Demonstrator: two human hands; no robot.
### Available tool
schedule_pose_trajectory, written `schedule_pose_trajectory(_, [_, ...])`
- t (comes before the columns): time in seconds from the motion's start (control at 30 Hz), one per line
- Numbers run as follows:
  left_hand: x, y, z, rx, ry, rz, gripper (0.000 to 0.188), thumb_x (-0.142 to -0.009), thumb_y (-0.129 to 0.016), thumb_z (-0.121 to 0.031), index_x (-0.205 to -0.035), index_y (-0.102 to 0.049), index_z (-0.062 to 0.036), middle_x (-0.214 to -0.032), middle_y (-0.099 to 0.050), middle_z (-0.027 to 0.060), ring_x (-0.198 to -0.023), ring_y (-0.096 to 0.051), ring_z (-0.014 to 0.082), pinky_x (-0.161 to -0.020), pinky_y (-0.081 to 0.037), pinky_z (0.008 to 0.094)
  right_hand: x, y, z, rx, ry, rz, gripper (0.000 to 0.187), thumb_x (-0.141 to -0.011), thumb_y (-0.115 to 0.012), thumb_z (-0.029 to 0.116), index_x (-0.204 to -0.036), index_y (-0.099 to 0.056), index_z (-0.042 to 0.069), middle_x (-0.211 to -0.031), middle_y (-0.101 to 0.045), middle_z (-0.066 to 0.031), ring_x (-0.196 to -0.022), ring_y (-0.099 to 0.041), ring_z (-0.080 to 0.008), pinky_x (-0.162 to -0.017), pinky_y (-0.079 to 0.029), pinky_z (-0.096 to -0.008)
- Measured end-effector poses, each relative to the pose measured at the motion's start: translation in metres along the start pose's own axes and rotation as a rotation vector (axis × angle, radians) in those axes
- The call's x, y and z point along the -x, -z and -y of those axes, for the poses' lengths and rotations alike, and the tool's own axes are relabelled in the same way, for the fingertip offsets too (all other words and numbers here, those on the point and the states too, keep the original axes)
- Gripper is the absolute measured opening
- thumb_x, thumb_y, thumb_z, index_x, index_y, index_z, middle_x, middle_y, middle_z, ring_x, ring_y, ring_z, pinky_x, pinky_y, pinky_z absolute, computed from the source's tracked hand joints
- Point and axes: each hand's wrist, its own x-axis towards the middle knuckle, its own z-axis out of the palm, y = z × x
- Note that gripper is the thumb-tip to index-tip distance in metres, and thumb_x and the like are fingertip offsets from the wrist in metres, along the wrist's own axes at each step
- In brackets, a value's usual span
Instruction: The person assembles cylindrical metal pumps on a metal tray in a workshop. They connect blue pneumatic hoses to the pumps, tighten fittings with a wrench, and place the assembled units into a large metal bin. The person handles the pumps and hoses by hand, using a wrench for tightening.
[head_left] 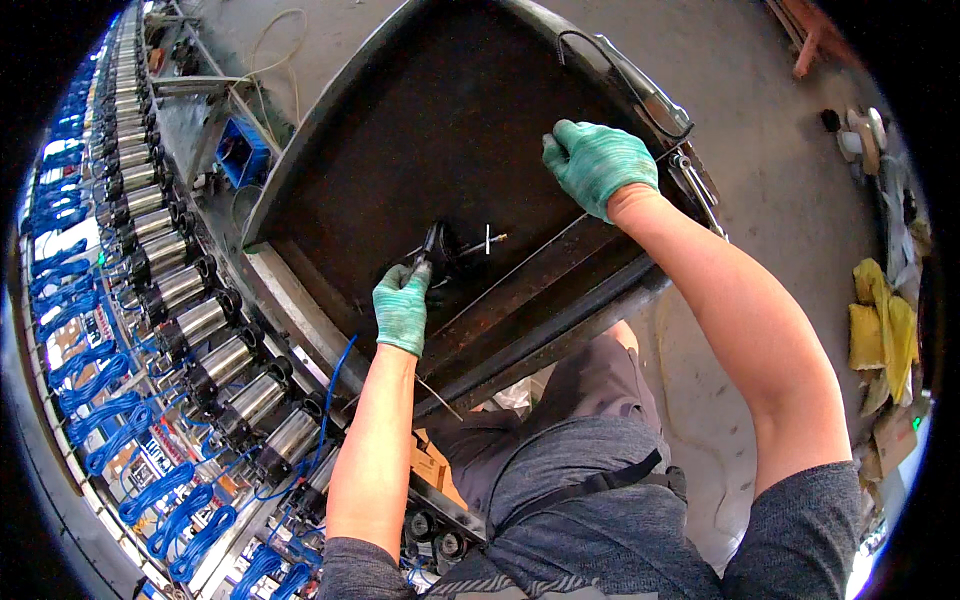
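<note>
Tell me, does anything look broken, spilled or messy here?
Nothing looks clearly broken or spilled. The big black tray has rusty-looking brown patches along its near side, and a yellow cloth-like thing at the far right looks crumpled and messy.

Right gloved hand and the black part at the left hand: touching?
Apart. The head view shows dark tray surface between the right gloved hand and the black part.

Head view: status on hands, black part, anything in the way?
Left hand closed on black part. Right hand curled over tray, palm hidden. Cable at tray rim, clear of black part.
</note>
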Motion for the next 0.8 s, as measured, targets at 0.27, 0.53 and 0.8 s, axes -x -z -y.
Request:
schedule_pose_trajectory(0.27, [0.057,0.049,-0.05,0.247,0.006,0.004,0.027,-0.098,-0.065,-0.013,-0.078,-0.046,-0.012,-0.07,-0.056,0.0014,-0.061,-0.066,0.0154,-0.051,-0.054,0.0287,0.006,0.014,0.008,-0.008,-0.013,0.045,0.034,-0.1,-0.048,0.043,-0.101,-0.064,0.013,-0.1,-0.071,-0.0173,-0.092,-0.066,-0.0427,-0.079,-0.052,-0.0544])
schedule_pose_trajectory(0.53, [0.139,0.093,-0.108,0.17,-0.253,-0.111,0.037,-0.097,-0.069,-0.018,-0.076,-0.04,-0.0108,-0.066,-0.05,0.0,-0.057,-0.064,0.0127,-0.046,-0.048,0.0253,0.047,0.038,0.038,-0.885,0.409,0.165,0.047,-0.096,-0.07,0.024,-0.14,-0.056,0.014,-0.118,-0.067,-0.0112,-0.103,-0.057,-0.0149,-0.093,-0.05,-0.0343])
schedule_pose_trajectory(0.8, [0.212,0.082,-0.132,0.011,-0.317,-0.137,0.036,-0.092,-0.074,-0.016,-0.076,-0.043,-0.0076,-0.061,-0.046,0.0007,-0.052,-0.057,0.0113,-0.046,-0.044,0.0278,0.152,0.063,0.114,-0.164,0.628,0.224,0.025,-0.092,-0.063,0.016,-0.116,-0.06,0.015,-0.105,-0.064,-0.0151,-0.094,-0.065,-0.0398,-0.077,-0.054,-0.05])
